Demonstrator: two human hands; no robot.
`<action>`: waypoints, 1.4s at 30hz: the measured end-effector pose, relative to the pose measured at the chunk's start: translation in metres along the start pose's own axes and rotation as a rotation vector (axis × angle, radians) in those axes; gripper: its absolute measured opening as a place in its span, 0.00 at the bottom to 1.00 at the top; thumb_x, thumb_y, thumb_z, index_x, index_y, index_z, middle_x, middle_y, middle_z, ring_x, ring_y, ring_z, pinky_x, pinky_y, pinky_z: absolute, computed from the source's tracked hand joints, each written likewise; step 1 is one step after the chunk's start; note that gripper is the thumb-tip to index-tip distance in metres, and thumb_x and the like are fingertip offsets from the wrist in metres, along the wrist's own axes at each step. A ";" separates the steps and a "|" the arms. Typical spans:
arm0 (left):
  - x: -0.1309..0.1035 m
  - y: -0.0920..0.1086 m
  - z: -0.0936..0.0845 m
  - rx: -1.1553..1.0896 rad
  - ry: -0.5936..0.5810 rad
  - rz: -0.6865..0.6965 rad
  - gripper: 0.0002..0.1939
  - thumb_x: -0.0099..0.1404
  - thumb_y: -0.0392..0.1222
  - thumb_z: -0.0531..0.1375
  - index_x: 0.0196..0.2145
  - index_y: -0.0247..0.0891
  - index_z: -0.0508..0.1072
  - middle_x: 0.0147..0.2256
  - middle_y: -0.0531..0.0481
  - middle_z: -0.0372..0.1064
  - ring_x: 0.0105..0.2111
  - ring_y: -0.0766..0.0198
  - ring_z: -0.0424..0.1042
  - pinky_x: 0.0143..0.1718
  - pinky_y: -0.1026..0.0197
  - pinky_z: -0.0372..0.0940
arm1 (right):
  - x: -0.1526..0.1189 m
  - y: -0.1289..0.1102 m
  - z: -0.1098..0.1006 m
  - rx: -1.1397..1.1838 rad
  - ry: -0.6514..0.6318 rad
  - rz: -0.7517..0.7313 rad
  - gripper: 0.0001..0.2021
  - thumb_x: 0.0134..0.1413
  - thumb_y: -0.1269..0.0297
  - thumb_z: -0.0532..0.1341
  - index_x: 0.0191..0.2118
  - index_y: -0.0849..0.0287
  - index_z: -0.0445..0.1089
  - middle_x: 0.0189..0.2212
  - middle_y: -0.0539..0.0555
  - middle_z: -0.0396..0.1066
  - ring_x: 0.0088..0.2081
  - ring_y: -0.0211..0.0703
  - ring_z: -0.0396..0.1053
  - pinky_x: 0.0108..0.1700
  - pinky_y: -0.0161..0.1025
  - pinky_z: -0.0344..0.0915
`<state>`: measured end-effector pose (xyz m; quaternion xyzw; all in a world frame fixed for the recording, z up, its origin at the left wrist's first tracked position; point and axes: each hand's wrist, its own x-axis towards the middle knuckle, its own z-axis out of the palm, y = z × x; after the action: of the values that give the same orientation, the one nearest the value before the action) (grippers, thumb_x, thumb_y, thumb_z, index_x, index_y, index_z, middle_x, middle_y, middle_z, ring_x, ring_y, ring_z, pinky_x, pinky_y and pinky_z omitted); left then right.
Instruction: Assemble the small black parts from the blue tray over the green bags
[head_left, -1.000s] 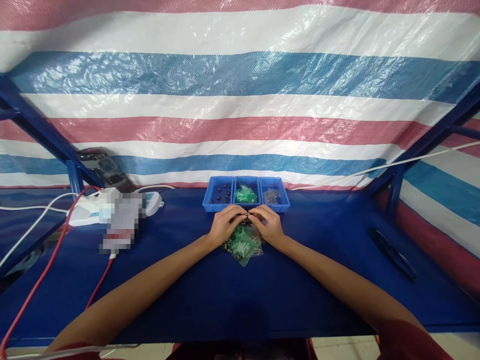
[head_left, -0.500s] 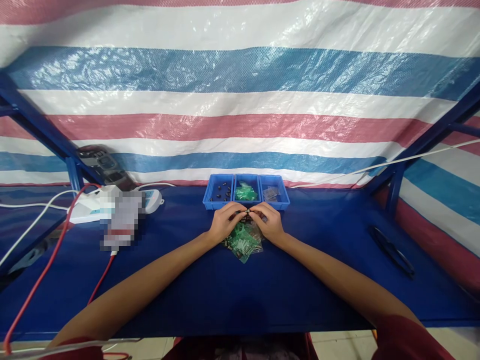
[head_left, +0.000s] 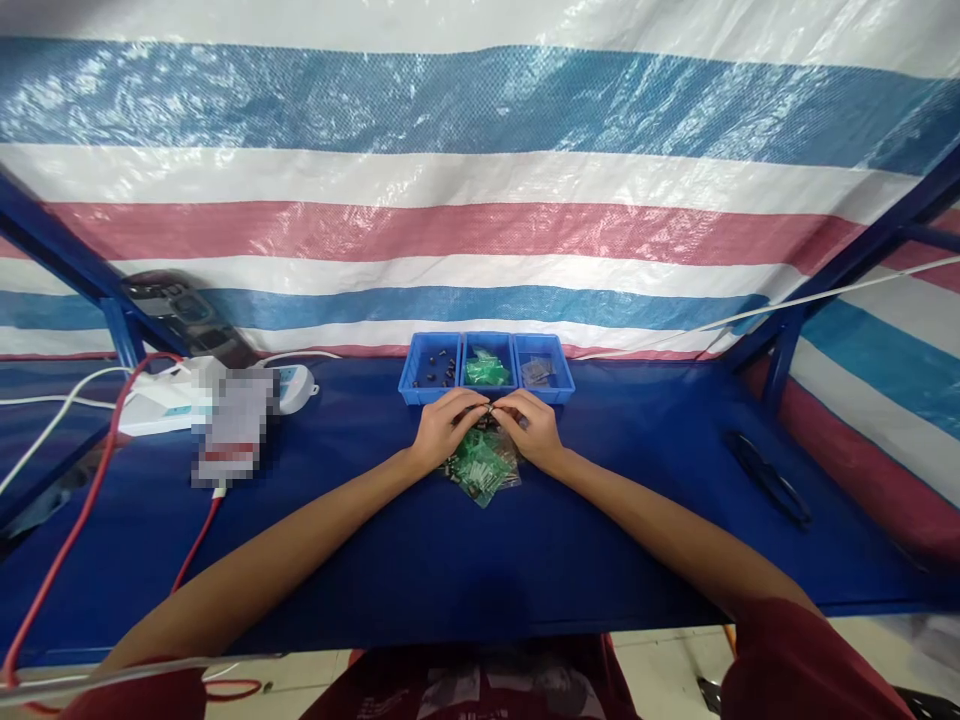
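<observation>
My left hand (head_left: 444, 428) and my right hand (head_left: 531, 428) meet fingertip to fingertip just in front of the blue bins. Both are closed in a pinch on something small between them, too tiny to name. Below the fingers, on the blue table (head_left: 420, 570), lies a pile of small clear and green plastic bags (head_left: 481, 468) with metal pieces in them. Dark small parts show among the bags, partly hidden by my hands. Behind stand three joined bins: dark small parts in the left bin (head_left: 420, 395), green bags in the middle bin (head_left: 487, 388), clear pieces in the right bin (head_left: 559, 394).
At the left lie a white power strip (head_left: 161, 405), a blurred-out device (head_left: 236, 425) and a red cable (head_left: 90, 500). A dark object (head_left: 187, 315) leans by the frame post. Dark glasses (head_left: 769, 480) rest on the right. A striped sheet (head_left: 480, 235) hangs behind.
The camera view has tilted down slightly, so everything sits a little higher and further left. My hands stay pinched together above the bags, with only small finger shifts.
</observation>
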<state>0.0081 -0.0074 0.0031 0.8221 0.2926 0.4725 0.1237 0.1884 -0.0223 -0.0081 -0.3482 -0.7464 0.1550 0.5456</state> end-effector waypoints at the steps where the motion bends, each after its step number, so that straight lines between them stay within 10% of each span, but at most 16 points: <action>1: 0.000 0.000 0.000 0.002 0.000 -0.001 0.08 0.65 0.38 0.57 0.41 0.37 0.73 0.37 0.45 0.72 0.39 0.62 0.71 0.40 0.60 0.68 | 0.000 0.000 0.000 0.002 -0.003 0.000 0.08 0.60 0.62 0.56 0.36 0.58 0.70 0.28 0.53 0.67 0.26 0.39 0.64 0.29 0.37 0.64; 19: -0.004 0.003 0.000 0.056 0.039 -0.133 0.07 0.64 0.40 0.57 0.39 0.37 0.72 0.32 0.51 0.73 0.21 0.72 0.66 0.26 0.68 0.64 | 0.000 -0.002 0.000 -0.046 0.006 0.045 0.09 0.60 0.63 0.54 0.33 0.59 0.70 0.26 0.52 0.66 0.25 0.38 0.63 0.28 0.36 0.61; 42: -0.001 -0.001 0.000 -0.001 -0.001 -0.060 0.08 0.65 0.39 0.57 0.41 0.37 0.72 0.38 0.46 0.70 0.34 0.64 0.72 0.32 0.64 0.69 | 0.000 -0.003 -0.001 -0.042 -0.004 0.055 0.09 0.60 0.64 0.55 0.34 0.59 0.70 0.26 0.52 0.66 0.26 0.38 0.63 0.28 0.36 0.62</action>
<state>0.0069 -0.0072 0.0018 0.8132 0.3171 0.4681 0.1384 0.1883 -0.0244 -0.0060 -0.3798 -0.7407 0.1550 0.5321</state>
